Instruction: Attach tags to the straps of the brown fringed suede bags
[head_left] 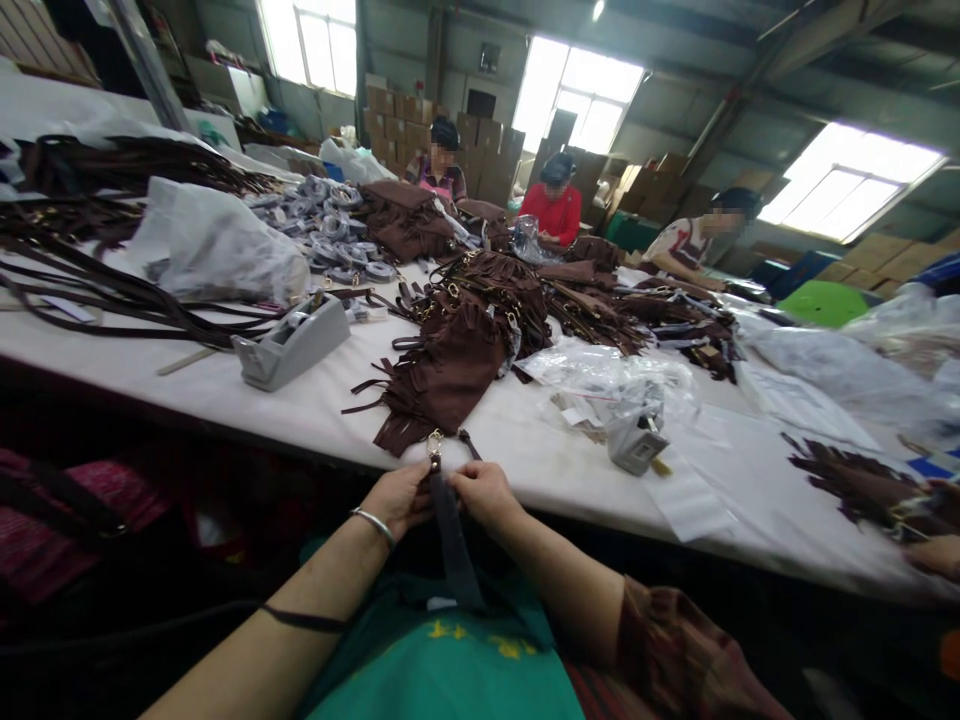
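A brown fringed bag (446, 370) lies at the near edge of the white table (555, 475), with a gold clasp (435, 443) at its lower end. Below the clasp, a dark strap (452, 540) hangs down over the green apron (442, 670). My left hand (403, 497) is closed on the strap's upper end, just under the clasp. On the strap's other side, my right hand (484, 492) pinches its edge. A thin dark cord crosses my left forearm.
Grey tape dispensers (292, 342) (636, 440) stand left and right of the bag. More brown bags (502, 285) and dark straps (142, 300) are heaped behind. Three people work across the table; another person's hand (934, 555) is at far right.
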